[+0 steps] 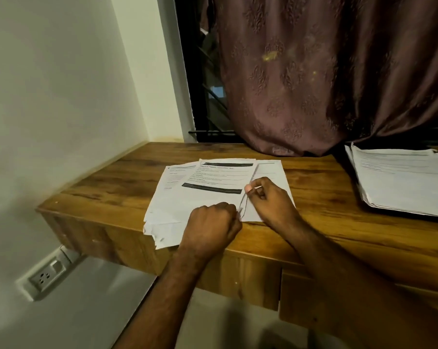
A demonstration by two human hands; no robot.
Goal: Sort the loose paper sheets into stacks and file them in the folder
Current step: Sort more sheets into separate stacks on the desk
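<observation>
White printed sheets [207, 187] lie in a loose, fanned pile at the near edge of the wooden desk [313, 197], corners overhanging. Top sheet carries black bands. Left hand [212, 222] and right hand [268, 197] both pinch its lifted right edge. A second stack [401, 180] sits far right.

Loose printed sheets [202, 195] fanned untidily at the near desk edge, second paper stack [401, 180] well apart, far right
</observation>
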